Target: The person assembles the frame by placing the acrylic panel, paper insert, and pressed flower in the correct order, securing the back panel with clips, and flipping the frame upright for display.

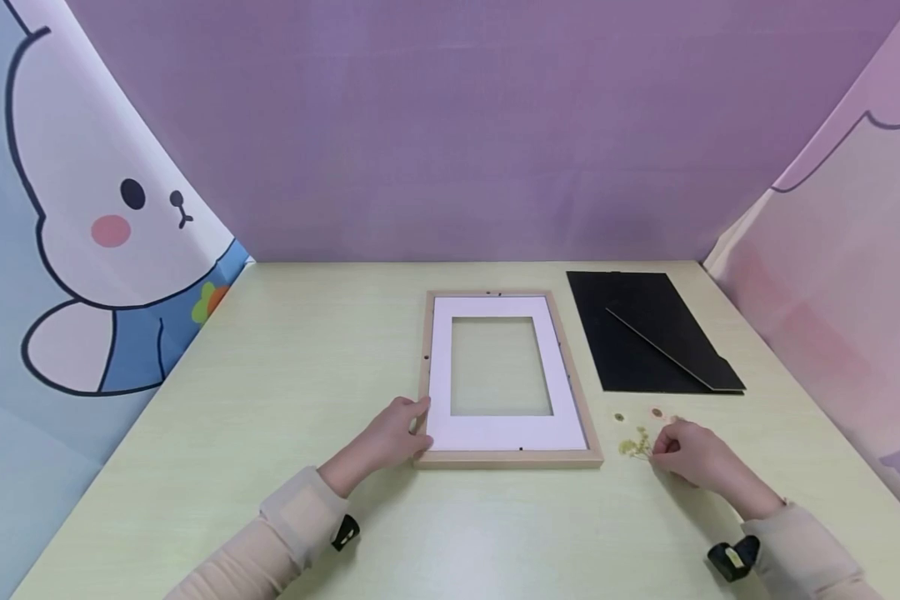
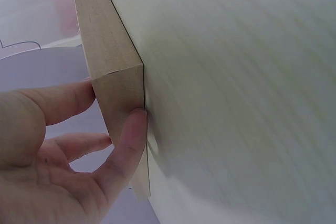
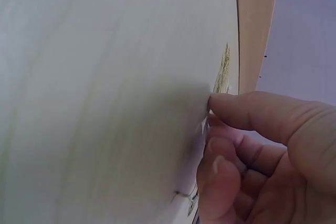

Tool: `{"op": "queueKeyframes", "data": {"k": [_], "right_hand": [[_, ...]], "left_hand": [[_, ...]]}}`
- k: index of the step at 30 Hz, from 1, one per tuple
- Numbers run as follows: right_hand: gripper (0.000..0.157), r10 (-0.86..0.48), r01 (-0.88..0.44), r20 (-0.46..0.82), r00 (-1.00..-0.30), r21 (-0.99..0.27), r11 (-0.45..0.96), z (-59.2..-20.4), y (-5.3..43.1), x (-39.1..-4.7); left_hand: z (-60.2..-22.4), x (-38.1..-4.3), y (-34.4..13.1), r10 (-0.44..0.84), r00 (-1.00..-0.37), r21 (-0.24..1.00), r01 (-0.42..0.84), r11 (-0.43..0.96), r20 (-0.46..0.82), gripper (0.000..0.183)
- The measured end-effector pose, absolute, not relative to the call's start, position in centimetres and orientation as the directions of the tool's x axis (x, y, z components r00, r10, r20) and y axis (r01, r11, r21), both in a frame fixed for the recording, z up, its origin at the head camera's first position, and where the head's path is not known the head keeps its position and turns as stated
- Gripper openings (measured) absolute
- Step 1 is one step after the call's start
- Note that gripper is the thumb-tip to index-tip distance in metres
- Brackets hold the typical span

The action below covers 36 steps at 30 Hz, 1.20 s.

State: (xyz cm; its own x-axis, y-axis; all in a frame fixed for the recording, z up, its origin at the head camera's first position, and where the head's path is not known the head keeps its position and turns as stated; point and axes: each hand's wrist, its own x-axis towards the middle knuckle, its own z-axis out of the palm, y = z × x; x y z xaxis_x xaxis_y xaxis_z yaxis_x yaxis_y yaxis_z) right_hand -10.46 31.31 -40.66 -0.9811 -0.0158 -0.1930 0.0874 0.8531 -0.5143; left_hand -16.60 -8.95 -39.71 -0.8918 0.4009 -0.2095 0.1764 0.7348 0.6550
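Observation:
A light wooden picture frame lies flat on the table, with a white mat inside it around a rectangular opening. My left hand grips its lower left side. In the left wrist view, fingertips sit on the outer side and upper edge of the wooden frame. To the right of the frame, my right hand pinches the stem end of a yellowish dried flower sprig. The sprig lies close over the table, its stem partly hidden behind the fingertips.
Small dried flowers lie just above the sprig, another dried flower beside them. Behind these, a black backing board lies with its stand flap angled up. A purple backdrop rises at the table's far edge.

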Motion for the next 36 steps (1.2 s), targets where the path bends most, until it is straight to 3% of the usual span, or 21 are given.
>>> {"op": "queueKeyframes", "data": {"k": [19, 36], "right_hand": [[0.005, -0.041, 0.035, -0.146, -0.988, -0.482, 0.876, -40.96, 31.18, -10.96], [0.006, -0.024, 0.141, -0.233, -0.972, -0.662, 0.736, -40.38, 31.77, -10.82]], "left_hand": [[-39.70, -16.67, -9.08, 0.413, -0.889, 0.660, 0.191, 0.727, -0.197, 0.063], [-39.74, -16.80, -9.15, 0.424, -0.887, 0.650, 0.214, 0.729, -0.184, 0.064]]}}
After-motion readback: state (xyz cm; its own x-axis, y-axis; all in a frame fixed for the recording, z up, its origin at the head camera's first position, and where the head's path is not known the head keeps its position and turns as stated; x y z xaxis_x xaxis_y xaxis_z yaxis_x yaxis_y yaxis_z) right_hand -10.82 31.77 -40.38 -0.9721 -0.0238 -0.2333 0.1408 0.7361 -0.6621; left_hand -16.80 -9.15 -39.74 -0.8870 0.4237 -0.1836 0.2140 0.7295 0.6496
